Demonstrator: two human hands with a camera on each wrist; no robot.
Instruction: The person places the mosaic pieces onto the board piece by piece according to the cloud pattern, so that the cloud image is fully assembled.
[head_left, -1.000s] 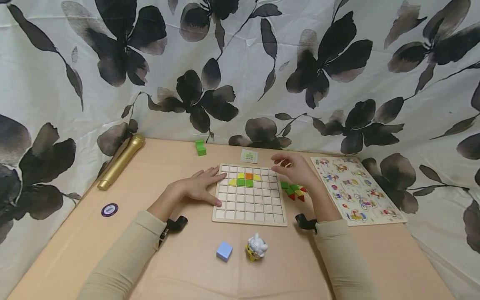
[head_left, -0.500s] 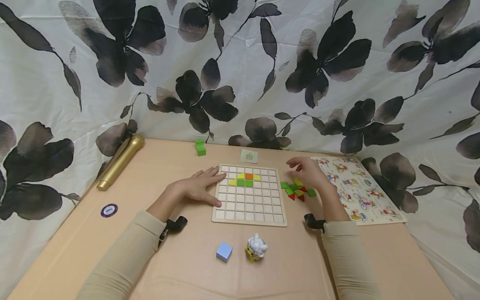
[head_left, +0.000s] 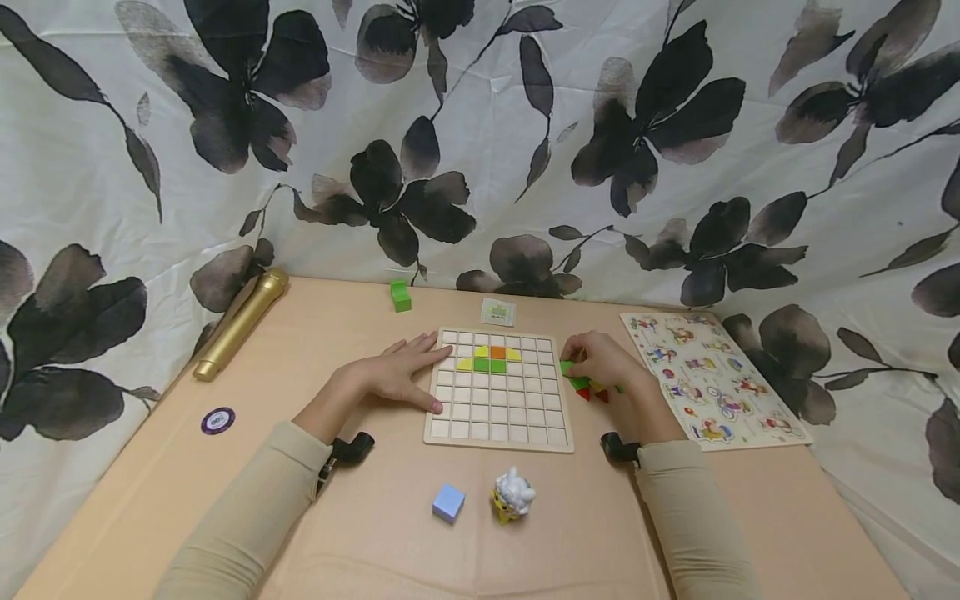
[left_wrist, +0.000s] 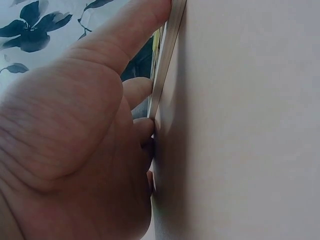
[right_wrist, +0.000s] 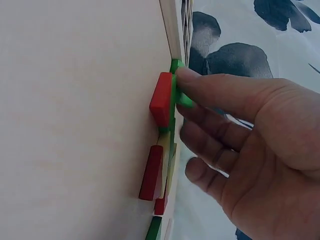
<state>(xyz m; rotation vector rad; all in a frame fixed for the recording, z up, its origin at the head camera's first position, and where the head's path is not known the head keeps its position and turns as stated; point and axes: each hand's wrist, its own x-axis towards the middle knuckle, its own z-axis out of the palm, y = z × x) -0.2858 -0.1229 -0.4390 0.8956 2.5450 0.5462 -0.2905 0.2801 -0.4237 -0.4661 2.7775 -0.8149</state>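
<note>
A wooden grid board (head_left: 498,412) lies flat on the table, with yellow, green and orange tiles (head_left: 491,365) set in its upper squares. My left hand (head_left: 395,374) rests with spread fingers on the board's left edge; the left wrist view shows the thumb (left_wrist: 127,30) against that rim. Beside the board's right edge, my right hand (head_left: 606,364) reaches into a heap of loose green, red and yellow tiles (head_left: 583,392). Thumb and index finger pinch a green tile (right_wrist: 185,101) there. A red tile (right_wrist: 161,97) stands close by, and the hand covers part of the heap.
A small pattern card (head_left: 498,312) and green blocks (head_left: 401,296) sit behind the board. To the right lies a picture board (head_left: 712,379). A golden tube (head_left: 243,325) and a round chip (head_left: 218,420) are at left; a blue cube (head_left: 448,503) and a toy figure (head_left: 513,495) are in front.
My right hand moved right from the board's upper right corner, then came down onto the loose tiles and took hold of a green one. The left hand has stayed in place.
</note>
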